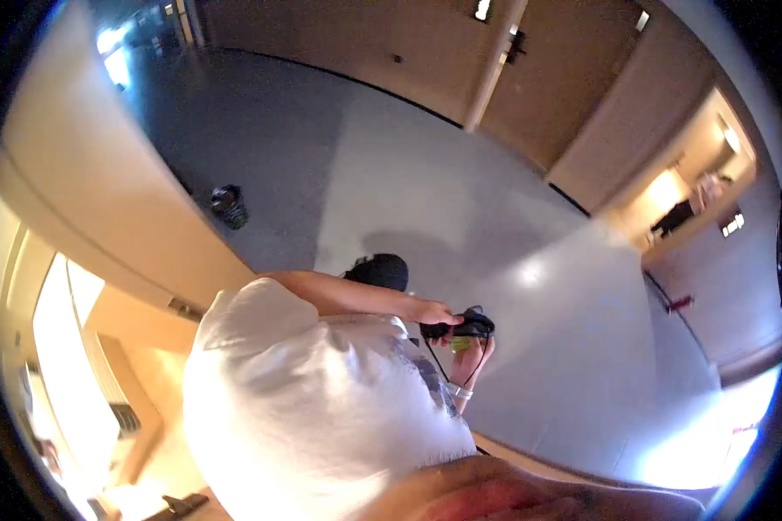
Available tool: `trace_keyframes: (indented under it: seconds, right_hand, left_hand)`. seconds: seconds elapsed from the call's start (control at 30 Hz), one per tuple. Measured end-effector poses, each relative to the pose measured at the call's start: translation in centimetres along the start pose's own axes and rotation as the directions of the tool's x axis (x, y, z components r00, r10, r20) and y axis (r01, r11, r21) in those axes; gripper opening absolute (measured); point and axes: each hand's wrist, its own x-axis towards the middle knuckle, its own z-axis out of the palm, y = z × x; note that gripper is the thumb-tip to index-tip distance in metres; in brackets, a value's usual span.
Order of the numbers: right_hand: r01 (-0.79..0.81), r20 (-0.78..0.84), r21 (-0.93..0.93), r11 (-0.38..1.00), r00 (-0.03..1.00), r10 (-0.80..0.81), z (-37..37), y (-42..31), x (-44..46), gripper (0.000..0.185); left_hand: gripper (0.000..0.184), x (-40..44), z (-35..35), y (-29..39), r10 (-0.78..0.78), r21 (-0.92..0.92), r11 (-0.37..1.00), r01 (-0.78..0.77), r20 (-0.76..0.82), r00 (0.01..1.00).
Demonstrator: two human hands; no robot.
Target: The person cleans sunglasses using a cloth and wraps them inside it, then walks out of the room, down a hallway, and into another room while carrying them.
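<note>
A black, elongated item with a yellow-green patch is held out in front of the body, between the two hands; what it is cannot be told through the blur. Near its 9 o'clock end it is grasped by the left hand, with the fingers closed over it. From the 6 o'clock side it is grasped by the right hand, though the exact finger placement is blurred. It is probably held from two sides so that it is steadied. Its long axis is laid roughly from 9 to 3 o'clock; which end is the front cannot be told. Thin black cords are left hanging towards 6 o'clock, where a pale wristband is worn.

Towards 8 o'clock, a loose white fabric shirt is seen. At 10 o'clock, a black, rounded object is partly hidden by the left forearm; farther that way, a dark, patterned, shoe-like object is set on the smooth grey floor. At 2 o'clock, a distant person is framed by a lit doorway.
</note>
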Motion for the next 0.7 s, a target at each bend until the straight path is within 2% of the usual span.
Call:
trace_keyframes:
  seconds: [0.03, 0.1, 0.13, 0.17, 0.23, 0.27, 0.3, 0.33, 0.37, 0.43, 0.53, 0.6, 0.63, 0.7]
  right_hand:
    - [0.033, -0.009, -0.044, 0.998, 0.999, -0.033, 1.1, 5.2, -12.5, 0.015]
    - [0.085, -0.112, 0.025, 0.996, 0.990, -0.082, -1.8, 8.4, -11.4, 0.020]
    - [0.003, 0.045, -0.008, 1.000, 0.999, -0.003, -3.1, 9.0, -10.7, 0.019]
    - [-0.006, 0.060, -0.001, 1.000, 0.998, 0.006, -3.2, 9.0, -11.3, 0.019]
    - [0.002, -0.060, -0.410, 0.912, 0.998, -0.029, -2.9, 8.1, -13.2, 0.019]
    - [0.069, 0.053, -0.544, 0.836, 0.997, -0.048, -5.6, 9.0, -13.3, 0.019]
    - [0.132, 0.161, -0.671, 0.730, 0.986, -0.031, -5.8, 11.6, -8.2, 0.020]
    - [0.258, 0.312, -0.758, 0.598, 0.950, -0.014, -6.5, 11.7, -7.3, 0.022]
    - [0.092, 0.171, -0.780, 0.619, 0.983, 0.070, -8.7, 13.6, -8.0, 0.021]
    - [-0.112, 0.019, -0.573, 0.812, 0.989, 0.150, -8.7, 13.3, -9.6, 0.020]
    - [-0.156, -0.118, -0.239, 0.958, 0.984, 0.130, -5.1, 11.3, -9.4, 0.020]
    - [-0.200, -0.159, -0.073, 0.977, 0.969, 0.187, -2.4, 10.7, -7.7, 0.020]
    - [-0.204, -0.156, -0.022, 0.979, 0.968, 0.198, -1.4, 11.2, -6.7, 0.020]
    - [-0.336, -0.090, -0.012, 0.942, 0.938, 0.333, -2.4, 13.7, -3.9, 0.019]
  left_hand:
    - [0.060, -7.9, 4.8, -10.7, 0.055, 0.005, 0.998, -0.055, -0.029, 0.998]
    - [0.058, -9.6, 6.1, -10.2, 0.074, -0.029, 0.997, -0.076, -0.070, 0.995]
    - [0.058, -10.0, 6.8, -10.9, 0.065, -0.072, 0.995, -0.072, -0.087, 0.994]
    - [0.058, -10.2, 7.4, -11.9, 0.056, -0.113, 0.991, -0.068, -0.104, 0.993]
    - [0.058, -10.0, 8.1, -14.3, 0.050, -0.202, 0.977, -0.074, -0.121, 0.991]
    - [0.058, -9.5, 7.8, -15.2, 0.046, -0.257, 0.963, -0.078, -0.127, 0.991]
    - [0.058, -8.4, 4.8, -15.3, 0.044, -0.333, 0.939, -0.080, -0.115, 0.992]
    - [0.058, -7.7, 4.2, -15.7, 0.041, -0.375, 0.923, -0.080, -0.110, 0.993]
    - [0.058, -7.6, 4.2, -16.0, 0.032, -0.414, 0.907, -0.074, -0.108, 0.994]
    - [0.058, -6.4, 4.3, -16.7, 0.008, -0.460, 0.887, -0.045, -0.083, 0.997]
    - [0.057, -4.9, 2.8, -15.9, 0.009, -0.474, 0.880, -0.022, -0.030, 1.000]
    - [0.057, -4.5, 2.0, -15.7, 0.018, -0.476, 0.879, -0.019, -0.005, 1.000]
    - [0.057, -5.7, 1.5, -14.6, 0.060, -0.460, 0.885, -0.070, -0.036, 0.998]
    - [0.057, -7.5, -0.8, -12.6, 0.079, -0.340, 0.934, -0.112, -0.108, 0.991]
